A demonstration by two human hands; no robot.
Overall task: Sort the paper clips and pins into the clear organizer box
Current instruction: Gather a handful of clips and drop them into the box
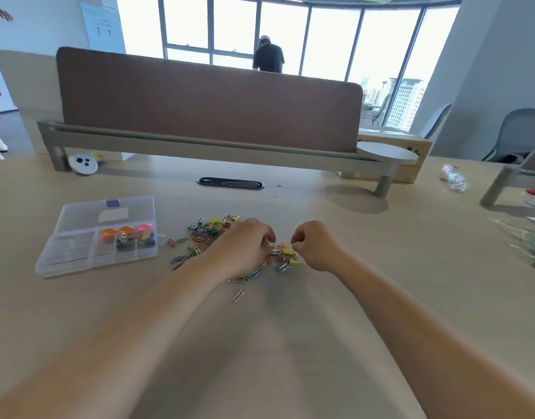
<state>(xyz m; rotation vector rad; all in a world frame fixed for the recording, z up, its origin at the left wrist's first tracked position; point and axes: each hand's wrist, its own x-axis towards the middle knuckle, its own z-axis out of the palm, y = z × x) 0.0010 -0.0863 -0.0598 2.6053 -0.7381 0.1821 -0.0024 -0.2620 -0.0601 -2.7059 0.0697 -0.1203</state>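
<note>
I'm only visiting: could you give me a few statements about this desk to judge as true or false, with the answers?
1. The clear organizer box has its lid open. True.
2. The box sits to the right of the pile of clips. False: it sits to the left of the pile.
3. The left hand and the right hand are both at the pile. True.
4. The plastic bottle stands upright. False: it lies on its side, far right on the desk.
5. One paper clip lies alone on the near side of the pile. True.
</note>
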